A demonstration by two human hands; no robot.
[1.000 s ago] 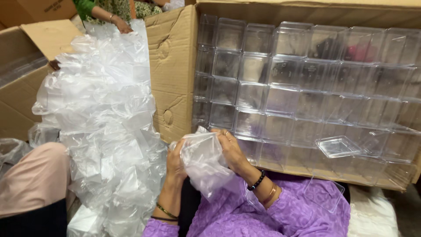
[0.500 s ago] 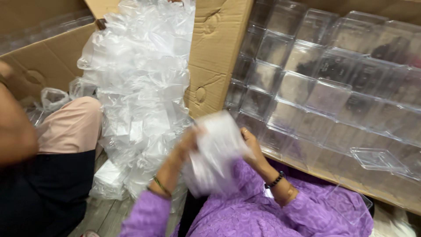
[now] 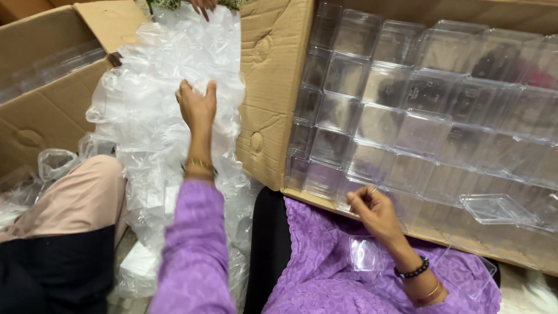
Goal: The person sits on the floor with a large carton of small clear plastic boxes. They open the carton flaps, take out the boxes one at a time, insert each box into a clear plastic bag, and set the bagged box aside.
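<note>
Crinkled clear plastic bags [image 3: 157,116] lie heaped under the left hand [image 3: 196,107]'s clutching grip; right hand [image 3: 375,212] pinches loosely, empty.

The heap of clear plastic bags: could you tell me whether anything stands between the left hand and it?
Nothing visible does. The left hand already rests on the heap of clear plastic bags, fingers pressed into the top sheets. The right hand is apart from the heap, over the lap beside the cardboard box of clear containers.
</note>
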